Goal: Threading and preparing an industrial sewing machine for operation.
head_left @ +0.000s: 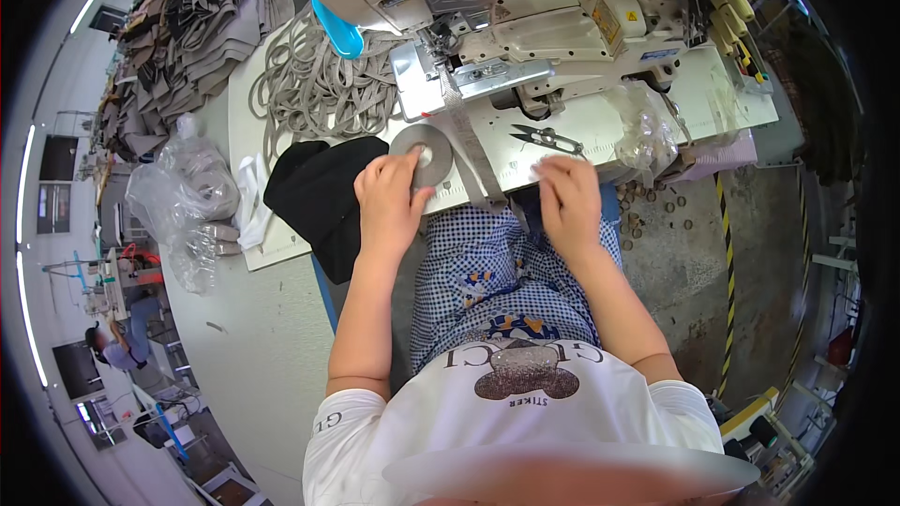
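On the bench [509,157], left of centre, black fabric [323,201] lies beside the left hand [386,197], its grip pinching the grey tape roll [442,157] between core and rim. Risk, as judged: the roll could slide off the nearby front edge should that hold slacken. Roll appearance: round, flat, evenly wound. Rightward, a grey strip [471,150] reaches the edge; then snips [548,139], just beyond the blurred right hand [572,197], fingers bunched, contents undeterminable.
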